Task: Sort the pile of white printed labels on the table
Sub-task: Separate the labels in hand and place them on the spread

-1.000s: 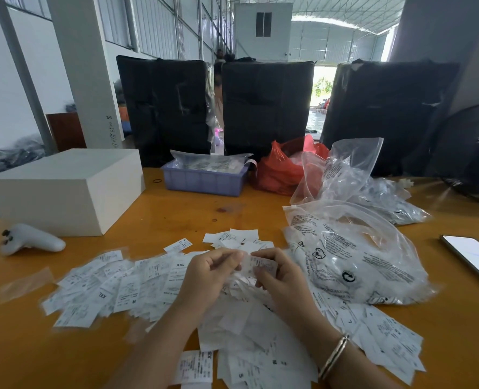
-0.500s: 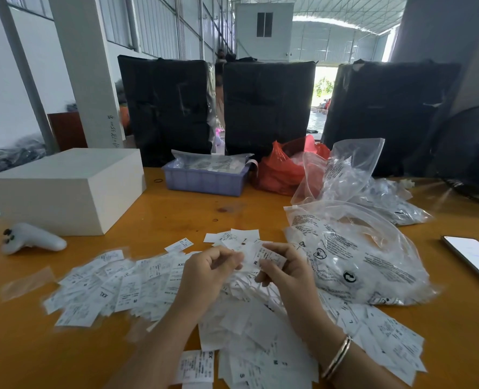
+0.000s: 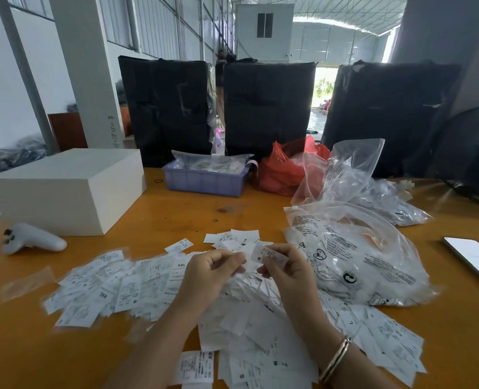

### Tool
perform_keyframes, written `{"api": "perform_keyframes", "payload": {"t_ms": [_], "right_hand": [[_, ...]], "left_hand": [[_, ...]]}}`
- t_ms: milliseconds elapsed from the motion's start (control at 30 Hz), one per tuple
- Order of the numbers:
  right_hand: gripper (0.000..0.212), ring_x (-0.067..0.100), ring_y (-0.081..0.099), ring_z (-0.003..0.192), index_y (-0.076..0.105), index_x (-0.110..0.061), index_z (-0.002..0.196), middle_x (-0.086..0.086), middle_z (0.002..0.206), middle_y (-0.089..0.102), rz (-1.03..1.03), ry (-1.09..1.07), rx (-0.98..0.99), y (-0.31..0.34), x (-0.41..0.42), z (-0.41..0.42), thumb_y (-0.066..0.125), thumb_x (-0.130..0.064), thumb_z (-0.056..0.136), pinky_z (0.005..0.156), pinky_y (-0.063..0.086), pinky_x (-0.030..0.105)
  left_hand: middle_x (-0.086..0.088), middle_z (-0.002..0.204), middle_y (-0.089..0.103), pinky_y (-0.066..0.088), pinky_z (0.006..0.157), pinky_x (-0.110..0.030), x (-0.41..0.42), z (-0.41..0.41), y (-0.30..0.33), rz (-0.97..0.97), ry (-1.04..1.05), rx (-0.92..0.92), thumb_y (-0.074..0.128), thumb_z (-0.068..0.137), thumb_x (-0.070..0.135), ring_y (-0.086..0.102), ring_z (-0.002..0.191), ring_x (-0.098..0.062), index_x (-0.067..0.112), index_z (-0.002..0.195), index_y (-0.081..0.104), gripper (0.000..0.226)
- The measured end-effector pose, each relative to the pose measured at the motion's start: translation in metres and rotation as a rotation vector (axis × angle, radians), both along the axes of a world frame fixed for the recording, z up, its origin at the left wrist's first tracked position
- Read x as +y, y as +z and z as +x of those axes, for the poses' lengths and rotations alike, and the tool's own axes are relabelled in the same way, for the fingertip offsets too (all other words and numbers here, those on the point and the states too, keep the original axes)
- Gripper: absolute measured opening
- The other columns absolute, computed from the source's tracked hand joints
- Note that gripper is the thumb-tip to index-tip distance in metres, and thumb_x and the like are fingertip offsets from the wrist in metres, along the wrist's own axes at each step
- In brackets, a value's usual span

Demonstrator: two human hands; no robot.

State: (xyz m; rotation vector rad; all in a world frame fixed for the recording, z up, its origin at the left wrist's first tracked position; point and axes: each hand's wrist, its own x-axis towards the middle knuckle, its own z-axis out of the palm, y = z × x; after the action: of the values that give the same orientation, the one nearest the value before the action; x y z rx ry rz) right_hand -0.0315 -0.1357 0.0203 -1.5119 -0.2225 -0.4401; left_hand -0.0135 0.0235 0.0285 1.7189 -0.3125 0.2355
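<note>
Labels (image 3: 126, 287) on table (image 3: 159, 220); box (image 3: 64, 189) behind, bags (image 3: 356, 265) right.

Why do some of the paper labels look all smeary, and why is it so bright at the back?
Head view: the labels at the left edge of the pile are smeared by blur, while the label in the right hand reads a little sharper. Daylight through the doorway washes out white. The wide lens bends the pillar near the edge, and the phone shows glare.

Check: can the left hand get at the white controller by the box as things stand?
Probably yes. The white controller lies bare on the table on the left hand's side, only flat labels between. But that hand pinches labels now.
</note>
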Motion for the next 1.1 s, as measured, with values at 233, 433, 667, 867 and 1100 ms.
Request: {"api": "perform_keyframes", "payload": {"t_ms": [233, 433, 667, 867, 1100], "right_hand": [[0.010, 0.012, 0.066, 0.063, 0.060, -0.008, 0.091, -0.004, 0.078, 0.068, -0.057, 0.047, 0.005, 0.0002, 0.0007, -0.0012, 0.060, 0.002, 0.088, 0.060, 0.054, 0.023], [0.011, 0.014, 0.065, 0.061, 0.059, -0.007, 0.093, 0.002, 0.076, 0.066, -0.078, 0.071, 0.036, 0.0000, 0.0015, -0.0008, 0.059, 0.004, 0.087, 0.059, 0.055, 0.024], [0.025, 0.006, 0.062, 0.056, 0.061, -0.025, 0.089, -0.009, 0.070, 0.066, -0.216, 0.061, 0.078, -0.0018, 0.0014, -0.0002, 0.061, 0.000, 0.086, 0.053, 0.051, 0.019], [0.047, 0.003, 0.052, 0.055, 0.051, -0.041, 0.101, -0.011, 0.073, 0.060, -0.483, 0.058, -0.003, -0.0058, 0.0014, -0.0014, 0.050, 0.002, 0.083, 0.048, 0.042, 0.019], [0.020, 0.011, 0.063, 0.060, 0.054, -0.013, 0.097, 0.008, 0.086, 0.059, -0.005, 0.029, 0.065, -0.0008, 0.0011, 0.0016, 0.056, 0.004, 0.089, 0.058, 0.051, 0.021]], "left_hand": [[0.009, 0.074, 0.074, 0.049, 0.063, -0.008, -0.0004, -0.0008, 0.0000, -0.011, -0.013, 0.019, 0.062, 0.072, 0.051, 0.068, 0.071, -0.002, 0.026, 0.079, 0.073, 0.029], [0.008, 0.077, 0.075, 0.051, 0.065, -0.010, -0.0020, -0.0011, -0.0006, -0.018, -0.037, 0.037, 0.067, 0.073, 0.041, 0.069, 0.074, -0.004, 0.023, 0.084, 0.071, 0.022], [0.012, 0.076, 0.074, 0.052, 0.065, -0.012, -0.0006, 0.0020, -0.0034, 0.022, -0.004, 0.047, 0.072, 0.083, 0.018, 0.069, 0.072, -0.002, 0.031, 0.082, 0.072, 0.013], [0.016, 0.080, 0.074, 0.051, 0.065, -0.009, 0.0000, 0.0010, -0.0012, 0.090, -0.026, 0.035, 0.074, 0.081, 0.021, 0.068, 0.077, 0.001, 0.032, 0.081, 0.073, 0.011], [0.012, 0.080, 0.074, 0.054, 0.061, -0.015, -0.0005, 0.0017, -0.0010, 0.021, 0.046, 0.098, 0.077, 0.078, 0.019, 0.070, 0.074, -0.004, 0.027, 0.082, 0.074, 0.009]]}}
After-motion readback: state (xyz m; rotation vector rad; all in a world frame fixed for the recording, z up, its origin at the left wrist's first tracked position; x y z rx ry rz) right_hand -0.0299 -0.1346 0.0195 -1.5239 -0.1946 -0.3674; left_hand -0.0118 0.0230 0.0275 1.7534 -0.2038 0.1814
